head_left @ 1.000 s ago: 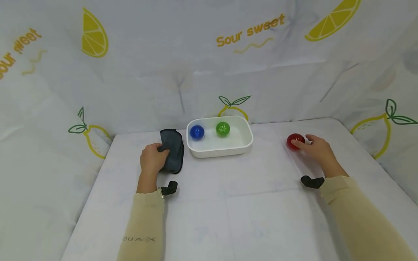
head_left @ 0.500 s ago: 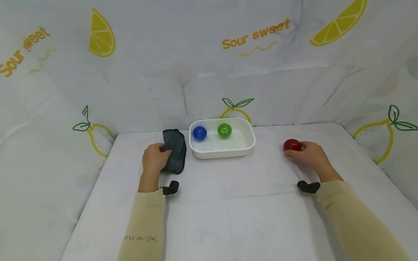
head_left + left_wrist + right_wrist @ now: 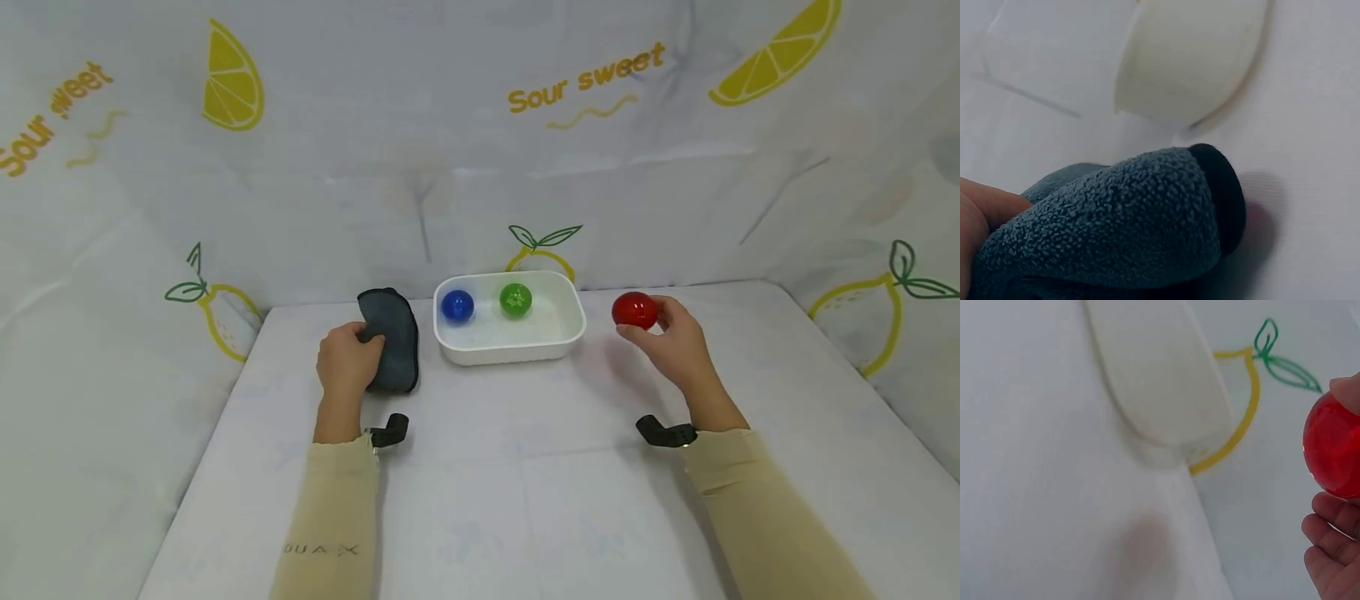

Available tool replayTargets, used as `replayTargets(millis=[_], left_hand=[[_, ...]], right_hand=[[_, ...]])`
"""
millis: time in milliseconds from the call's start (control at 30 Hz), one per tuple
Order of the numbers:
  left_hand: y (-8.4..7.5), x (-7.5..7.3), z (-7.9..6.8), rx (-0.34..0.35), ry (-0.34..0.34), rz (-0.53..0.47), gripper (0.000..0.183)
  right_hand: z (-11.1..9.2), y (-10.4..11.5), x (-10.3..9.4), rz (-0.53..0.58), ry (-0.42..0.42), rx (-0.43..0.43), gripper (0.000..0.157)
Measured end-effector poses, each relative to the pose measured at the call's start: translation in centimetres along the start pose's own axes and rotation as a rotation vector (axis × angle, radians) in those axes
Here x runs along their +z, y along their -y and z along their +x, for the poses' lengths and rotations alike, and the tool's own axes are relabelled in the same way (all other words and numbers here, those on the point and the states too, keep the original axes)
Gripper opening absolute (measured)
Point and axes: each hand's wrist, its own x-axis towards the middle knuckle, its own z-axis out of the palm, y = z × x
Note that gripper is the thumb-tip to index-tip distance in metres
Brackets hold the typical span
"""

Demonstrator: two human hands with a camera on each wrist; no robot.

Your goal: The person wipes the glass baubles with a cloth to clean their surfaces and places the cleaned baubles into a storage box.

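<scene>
A glossy red ball [image 3: 634, 310] is held between the thumb and fingers of my right hand [image 3: 678, 342], raised over the table to the right of the white tray [image 3: 510, 356]. In the right wrist view the red ball [image 3: 1334, 447] shows at the right edge, pinched by the fingers. My left hand [image 3: 348, 358] grips a folded dark grey-blue fleecy cloth [image 3: 395, 346] with a black edge, just left of the tray. The cloth [image 3: 1122, 219] fills the lower part of the left wrist view. Inside the tray lie a blue ball [image 3: 457, 307] and a green ball [image 3: 515, 301].
The tray stands near the back edge of a table [image 3: 480, 500] covered in white cloth. Behind and beside it hangs a white curtain [image 3: 337, 225] with a lemon print. A black wrist camera mount [image 3: 390, 431] sticks out from each sleeve.
My right hand has taken hold of the red ball, lifted it off the table and moved it left towards the tray. My left hand has raised the cloth slightly and shifted it left.
</scene>
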Motion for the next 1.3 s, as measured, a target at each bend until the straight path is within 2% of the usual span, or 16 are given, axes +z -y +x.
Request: replayTargets(millis=[133,300,400,467,533,700,900,1000,1133,1300], left_hand=[[-1.1,-1.4,-0.5,0.018,-0.142,-0.063,0.041],[-3.1,-2.9,-1.6,0.114,-0.296,-0.209,0.036],[-4.5,-3.4,-2.5,0.185,-0.346,-0.301,0.033],[-5.4,-3.4,-3.1,0.243,-0.349,-0.36,0.031],[-6.3,-3.1,-3.8,0.298,-0.318,-0.412,0.03],[-8.3,-1.6,-5.4,0.379,-0.153,-0.501,0.028],[-9.7,0.6,-6.8,0.43,0.011,-0.501,0.031],[-10.1,1.3,-7.4,0.435,0.118,-0.47,0.038],[-10.5,1.5,-7.8,0.421,0.263,-0.471,0.045],[-10.6,1.2,-7.7,0.471,0.37,-0.541,0.045]], right_hand=[[-1.0,3.0,1.6,0.081,-0.012,-0.085,0.065],[-2.1,6.0,3.3,0.134,0.006,-0.159,0.057],[-2.5,7.4,4.2,0.157,0.013,-0.211,0.054],[-3.0,8.2,4.7,0.173,0.014,-0.251,0.052],[-3.4,8.8,5.0,0.193,0.013,-0.291,0.051],[-4.7,9.9,5.6,0.228,0.014,-0.382,0.05],[-5.3,10.4,7.0,0.205,0.051,-0.445,0.055],[-5.4,10.3,7.4,0.189,0.066,-0.428,0.055],[-5.5,10.0,7.3,0.205,0.076,-0.331,0.049],[-5.3,10.0,7.1,0.306,0.162,-0.228,0.044]])
